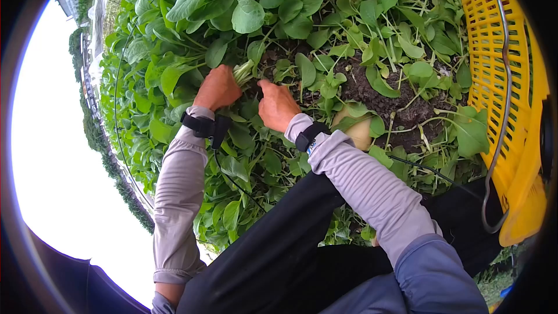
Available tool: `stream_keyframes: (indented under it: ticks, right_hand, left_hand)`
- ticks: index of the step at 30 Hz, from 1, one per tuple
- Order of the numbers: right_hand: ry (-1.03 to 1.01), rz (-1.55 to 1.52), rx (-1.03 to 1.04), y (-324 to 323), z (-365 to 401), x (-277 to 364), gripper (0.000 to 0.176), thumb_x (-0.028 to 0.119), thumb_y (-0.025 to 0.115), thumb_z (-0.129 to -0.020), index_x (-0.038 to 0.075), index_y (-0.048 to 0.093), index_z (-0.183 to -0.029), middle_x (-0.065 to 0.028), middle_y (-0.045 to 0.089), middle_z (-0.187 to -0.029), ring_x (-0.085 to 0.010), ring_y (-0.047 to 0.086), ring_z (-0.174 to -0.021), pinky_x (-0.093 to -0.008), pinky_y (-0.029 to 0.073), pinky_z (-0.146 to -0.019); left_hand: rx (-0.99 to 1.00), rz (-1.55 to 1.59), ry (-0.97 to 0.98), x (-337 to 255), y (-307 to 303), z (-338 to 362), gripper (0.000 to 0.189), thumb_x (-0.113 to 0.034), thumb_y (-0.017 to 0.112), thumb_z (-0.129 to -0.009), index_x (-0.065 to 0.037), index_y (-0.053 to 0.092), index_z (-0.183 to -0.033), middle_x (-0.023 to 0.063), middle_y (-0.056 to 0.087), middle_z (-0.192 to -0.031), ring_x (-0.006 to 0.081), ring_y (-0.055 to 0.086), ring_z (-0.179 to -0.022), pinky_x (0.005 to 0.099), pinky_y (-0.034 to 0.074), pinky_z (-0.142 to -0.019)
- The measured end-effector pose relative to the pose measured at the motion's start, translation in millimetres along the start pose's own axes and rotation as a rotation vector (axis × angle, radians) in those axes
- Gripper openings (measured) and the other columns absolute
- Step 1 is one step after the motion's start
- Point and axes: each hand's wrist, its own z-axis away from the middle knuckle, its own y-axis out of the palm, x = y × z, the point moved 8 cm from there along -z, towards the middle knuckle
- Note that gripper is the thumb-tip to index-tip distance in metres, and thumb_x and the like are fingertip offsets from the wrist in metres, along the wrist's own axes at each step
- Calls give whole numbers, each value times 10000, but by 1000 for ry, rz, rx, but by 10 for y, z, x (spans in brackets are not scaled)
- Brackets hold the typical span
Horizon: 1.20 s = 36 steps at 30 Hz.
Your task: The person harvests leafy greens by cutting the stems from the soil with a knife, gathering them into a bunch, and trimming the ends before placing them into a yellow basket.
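Leafy plant (243,73) stands in the garden bed, right between the two hands, with its pale stems poking up out of the dark soil (372,96). The left hand (218,87) is closed tight around those stems, low down near the ground. The right hand (278,106) is just beside it. Its fingers are mostly curled and one finger sticks out to touch the bottom of the plant. I cannot tell if this hand grips anything.

It looks like the picking step, with the plant held but not out of the ground yet. To come out whole, the plant would need a firm hold low on the stems and a straight pull, so the leaves do not tear.

Lots of other green plants (174,75) grow all around. A yellow basket (488,40) sits on the right side, well apart from the hands.
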Motion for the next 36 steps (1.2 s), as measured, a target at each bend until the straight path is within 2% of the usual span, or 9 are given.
stream_keyframes:
  ticks: [8,9,11,13,18,21,25,34,36]
  right_hand:
    - [354,-15,77,313,-2,-262,353,-1,637,-851,-83,641,-1193,-352,708,-1110,-515,692,-1066,-525,572,-935]
    - [471,-266,5,550,37,-520,325,32,669,-899,-49,663,-1214,-232,756,-1032,-344,754,-929,-429,600,-711]
    - [674,-1075,68,283,285,-158,332,99,740,-951,-12,674,-1257,-90,729,-944,-132,678,-768,-270,484,-538]
    - [538,-1330,0,-20,375,209,325,149,777,-975,11,677,-1251,-28,690,-894,-53,569,-676,-194,374,-508]
    - [445,-1328,-30,-233,401,329,280,152,838,-916,-2,723,-1119,0,687,-851,-59,597,-682,-217,417,-520]
    - [381,-1044,-83,-503,410,425,164,110,807,-916,-4,747,-1018,-9,686,-844,-79,622,-703,-232,455,-540]
    - [-33,-443,-231,-992,402,641,120,70,793,-870,-7,745,-948,-44,674,-856,-106,641,-736,-274,515,-649]
    - [-133,-584,-87,-1041,418,754,133,80,796,-889,14,725,-979,-38,655,-924,-115,610,-747,-280,506,-695]
    - [82,-649,92,-771,395,504,117,72,750,-900,-10,693,-961,-118,702,-889,-228,686,-757,-348,541,-714]
  left_hand:
    - [-125,248,144,-224,-287,334,320,-127,754,-774,68,712,-1024,308,729,-951,483,716,-954,508,567,-827]
    - [-140,260,148,-227,-387,439,311,-126,752,-777,65,706,-1018,294,729,-926,478,717,-916,498,559,-801]
    - [-171,326,185,-354,-599,698,274,-119,729,-793,56,696,-1001,270,714,-863,453,698,-809,480,542,-757]
    - [-210,427,238,-463,-771,927,230,-103,720,-808,51,686,-976,217,703,-794,350,678,-704,431,536,-708]
    - [-124,767,258,-620,-848,1206,182,-61,715,-820,44,698,-968,78,693,-759,101,571,-686,334,516,-657]
    - [-126,811,291,-712,-831,1304,185,-57,707,-813,42,707,-969,80,710,-783,99,584,-693,329,522,-668]
    - [-285,533,218,-781,-1026,1592,282,-57,697,-809,33,707,-1076,78,722,-814,92,601,-728,316,533,-708]
    - [-91,983,295,-763,-730,1417,251,-52,750,-805,16,705,-1042,23,720,-843,69,586,-758,298,525,-699]
    - [-98,864,272,-649,-745,1360,243,-63,737,-806,18,702,-1032,43,710,-815,82,581,-734,310,517,-684]
